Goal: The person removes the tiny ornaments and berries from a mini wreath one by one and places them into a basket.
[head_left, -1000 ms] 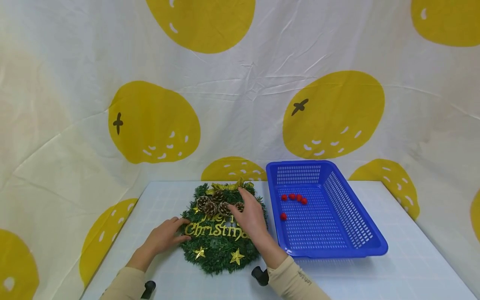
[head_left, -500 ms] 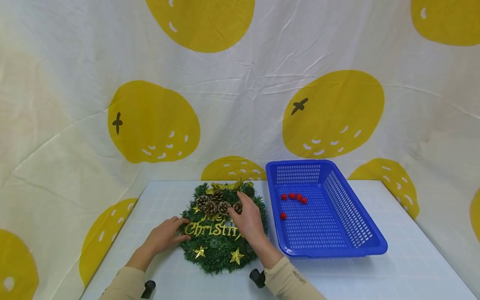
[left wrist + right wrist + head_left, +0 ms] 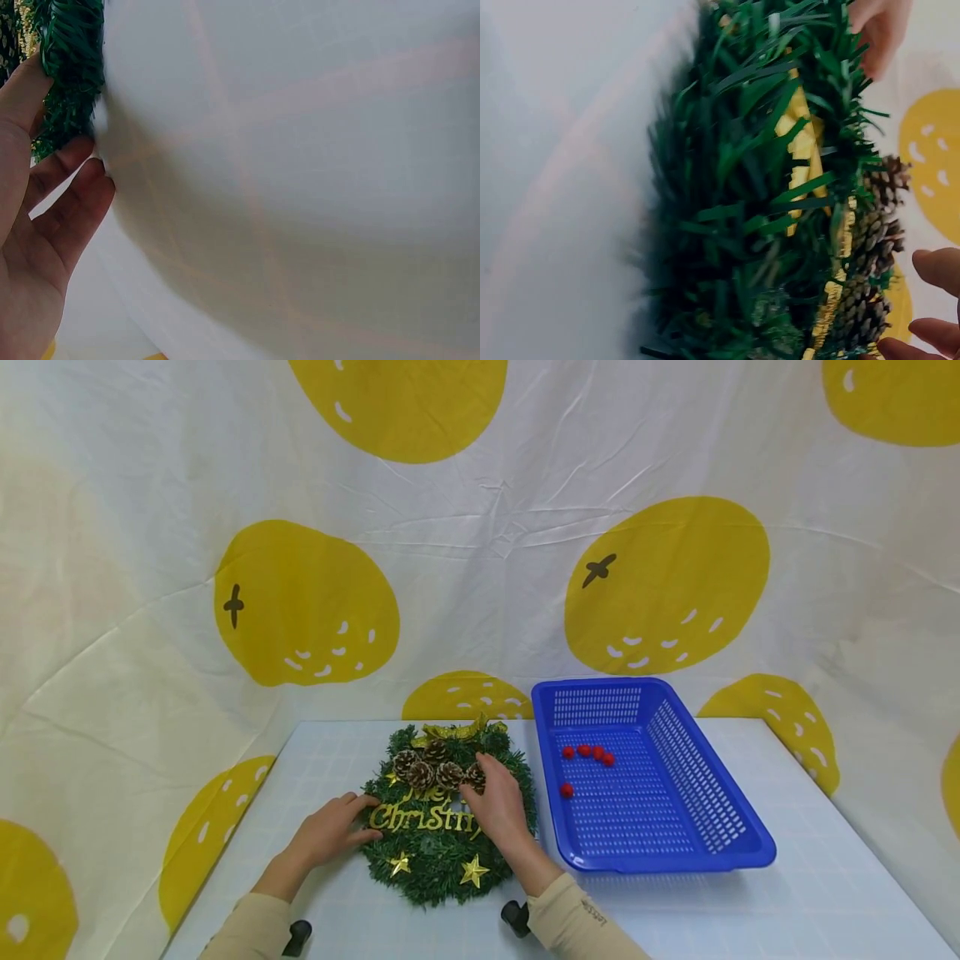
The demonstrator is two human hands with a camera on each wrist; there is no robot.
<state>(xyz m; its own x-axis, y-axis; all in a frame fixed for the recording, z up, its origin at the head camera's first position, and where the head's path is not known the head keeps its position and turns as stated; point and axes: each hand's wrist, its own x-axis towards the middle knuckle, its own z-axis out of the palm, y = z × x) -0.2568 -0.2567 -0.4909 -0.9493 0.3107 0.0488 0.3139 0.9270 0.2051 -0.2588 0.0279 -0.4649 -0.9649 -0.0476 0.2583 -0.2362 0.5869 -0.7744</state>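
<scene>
A green Christmas wreath (image 3: 423,877) lies on the table, with gold "Merry Christmas" lettering (image 3: 423,817), gold stars (image 3: 473,872) and a ribbon along its far side. My left hand (image 3: 330,832) grips the wreath's left edge. The left wrist view has its finger lying on the greenery and other fingertips by the tabletop. Over the wreath's right half is my right hand (image 3: 498,802), thumb and finger spread around the rightmost pine cone (image 3: 474,778). In the right wrist view, its fingertips (image 3: 930,270) appear apart, just beside the pine cones (image 3: 859,311). Part of the lettering is hidden behind this hand.
To the right of the wreath sits a blue plastic basket (image 3: 738,860), with several small red balls (image 3: 584,750) on its floor. A white curtain (image 3: 502,610) with yellow fruit prints hangs behind the pale table (image 3: 330,752). Black camera mounts (image 3: 515,917) show at both wrists.
My right hand has drawn slightly back from the gold ribbon toward the rightmost pine cone, which shows more now. My left hand, the wreath and the basket stay in place.
</scene>
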